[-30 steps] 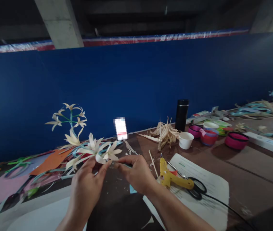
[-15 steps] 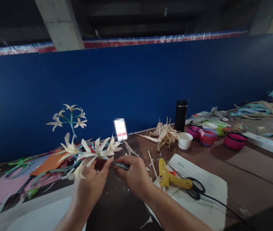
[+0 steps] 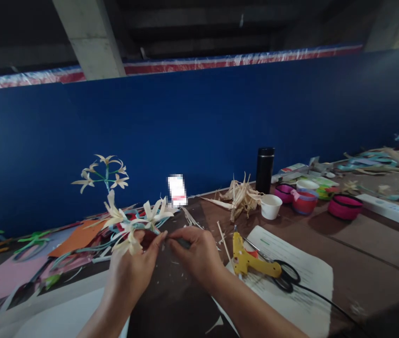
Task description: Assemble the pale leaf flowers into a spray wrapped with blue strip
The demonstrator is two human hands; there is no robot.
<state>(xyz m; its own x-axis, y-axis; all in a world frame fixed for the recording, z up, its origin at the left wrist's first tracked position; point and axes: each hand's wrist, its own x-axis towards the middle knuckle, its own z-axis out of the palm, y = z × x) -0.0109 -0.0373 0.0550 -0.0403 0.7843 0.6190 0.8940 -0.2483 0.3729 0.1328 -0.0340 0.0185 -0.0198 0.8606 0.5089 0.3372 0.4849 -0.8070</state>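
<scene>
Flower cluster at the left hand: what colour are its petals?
Cream, like pale straw, on the flower cluster; the head view shows it best.

No print on the paper sheet is legible.

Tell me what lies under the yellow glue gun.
The glue gun rests on a printed sheet. A red bit shows beneath it, mostly covered. The scissors lie by its tip; whether they run under it is hidden.

Hands bare: left hand, right hand; forearms uncovered.
</scene>
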